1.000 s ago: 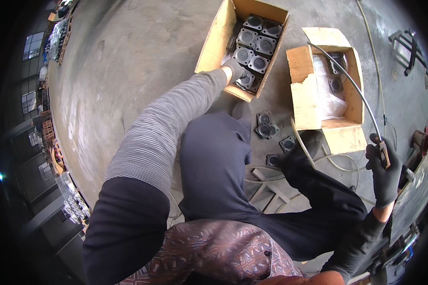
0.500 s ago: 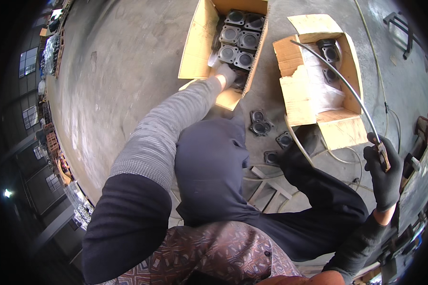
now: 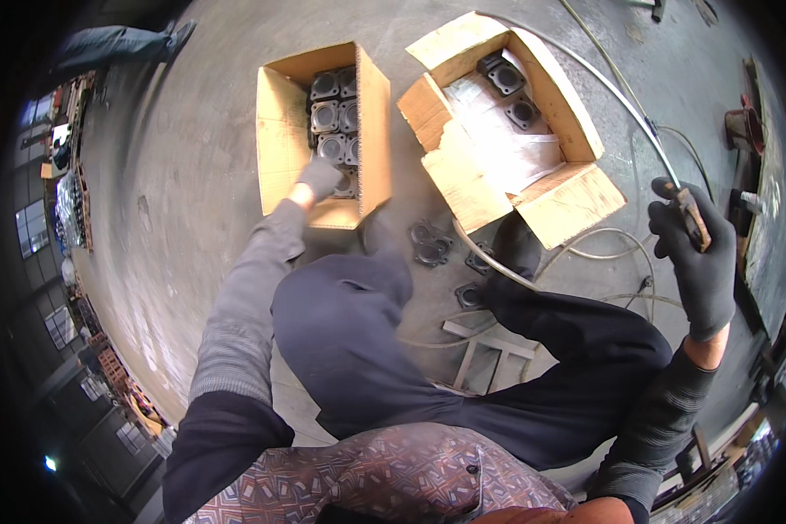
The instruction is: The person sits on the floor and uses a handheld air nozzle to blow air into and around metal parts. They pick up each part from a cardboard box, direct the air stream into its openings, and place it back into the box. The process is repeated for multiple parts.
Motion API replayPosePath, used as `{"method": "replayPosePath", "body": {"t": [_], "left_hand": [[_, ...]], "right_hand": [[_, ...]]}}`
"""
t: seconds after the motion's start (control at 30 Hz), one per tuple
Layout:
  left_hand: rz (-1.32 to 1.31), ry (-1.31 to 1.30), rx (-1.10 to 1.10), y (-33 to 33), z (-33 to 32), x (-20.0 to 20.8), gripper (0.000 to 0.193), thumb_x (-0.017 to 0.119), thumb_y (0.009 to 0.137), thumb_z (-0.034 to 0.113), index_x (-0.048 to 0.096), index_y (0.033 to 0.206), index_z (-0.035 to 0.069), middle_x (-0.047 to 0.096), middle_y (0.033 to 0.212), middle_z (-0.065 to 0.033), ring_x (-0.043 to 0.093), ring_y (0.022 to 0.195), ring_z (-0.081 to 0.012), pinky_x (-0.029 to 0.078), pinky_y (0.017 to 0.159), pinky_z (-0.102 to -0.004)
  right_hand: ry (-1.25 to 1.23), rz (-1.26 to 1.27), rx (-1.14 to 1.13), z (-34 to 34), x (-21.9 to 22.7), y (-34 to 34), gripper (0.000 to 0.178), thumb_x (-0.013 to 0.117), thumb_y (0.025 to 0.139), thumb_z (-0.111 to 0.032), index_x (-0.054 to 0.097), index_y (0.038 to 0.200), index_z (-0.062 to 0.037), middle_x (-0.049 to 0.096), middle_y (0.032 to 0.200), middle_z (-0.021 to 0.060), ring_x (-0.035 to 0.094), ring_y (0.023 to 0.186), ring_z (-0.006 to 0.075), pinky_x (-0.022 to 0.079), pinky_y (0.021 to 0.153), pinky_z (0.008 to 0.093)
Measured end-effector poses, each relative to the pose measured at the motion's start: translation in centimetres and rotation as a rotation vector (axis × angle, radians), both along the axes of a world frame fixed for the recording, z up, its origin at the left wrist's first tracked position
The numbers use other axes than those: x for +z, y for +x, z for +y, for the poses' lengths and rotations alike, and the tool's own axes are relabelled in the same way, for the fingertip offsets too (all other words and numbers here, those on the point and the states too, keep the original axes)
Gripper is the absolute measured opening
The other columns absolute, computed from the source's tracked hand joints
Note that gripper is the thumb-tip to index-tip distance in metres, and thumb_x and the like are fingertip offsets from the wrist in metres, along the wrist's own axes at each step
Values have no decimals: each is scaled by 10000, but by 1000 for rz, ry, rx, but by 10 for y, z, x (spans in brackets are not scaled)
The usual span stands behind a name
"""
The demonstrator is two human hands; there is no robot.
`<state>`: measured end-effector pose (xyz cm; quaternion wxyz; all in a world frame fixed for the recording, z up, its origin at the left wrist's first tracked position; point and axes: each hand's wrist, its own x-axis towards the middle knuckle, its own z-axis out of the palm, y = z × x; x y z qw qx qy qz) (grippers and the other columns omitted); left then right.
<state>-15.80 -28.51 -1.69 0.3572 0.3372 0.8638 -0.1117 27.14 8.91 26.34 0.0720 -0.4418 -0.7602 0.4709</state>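
Left hand (image 3: 321,177), gloved, is at the near end of the left carton (image 3: 374,131), over the parts; fingers look bent but smeared by motion, so I can't tell how far open they are or whether they have hold of anything. Right hand (image 3: 692,253) is closed round the handle of a long-tubed tool (image 3: 694,220); tube runs from that grip up and away to the left, past the far side of the right carton (image 3: 575,205).

Progress, as far as it shows: looks partway. Dark flanged parts (image 3: 325,115) stand in rows just beyond the left hand, one right beside its fingers. Only two loose parts (image 3: 513,94) show in the right carton, well to the left of the right hand. Four more or so floor parts (image 3: 430,252) lie between the two hands, nearer me than the cartons. Which are dealt with, can't say.

Versus half a second ago: view has swung, both cartons sit further left. Tube crossed the right carton's opening then; now it passes outside. Left hand is at the same end of its carton. Floor parts look unchanged. New: another person's legs (image 3: 113,45), far off beyond the left hand.
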Motion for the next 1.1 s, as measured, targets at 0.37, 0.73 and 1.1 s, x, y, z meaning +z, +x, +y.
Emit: {"method": "replayPosePath", "body": {"t": [0.37,0.73,1.1], "left_hand": [[-847,589,590,81,287,37,344,667,1060,273,689,1237,-21,767,1082,-151,752,899,-214,617,793,-308],[302,216,-333,96,412,-173,229,718,998,205,816,1203,178,799,1243,-41,767,1145,-217,620,845,-368],[-701,1090,1085,118,382,-153,361,738,933,45,651,1278,-16,724,1241,-158,756,917,-262,628,698,-374]], "right_hand": [[-38,-114,-68,23,-7,9,292,806,940,-99,743,1205,8,692,879,-7,593,755,51,499,686,234],[-127,-160,-114,35,-20,16,311,805,920,-2,729,1221,14,727,938,27,646,851,70,528,766,233],[-79,-143,-103,39,-19,33,290,817,917,-55,726,1181,22,691,893,13,620,800,61,518,728,241]]}}
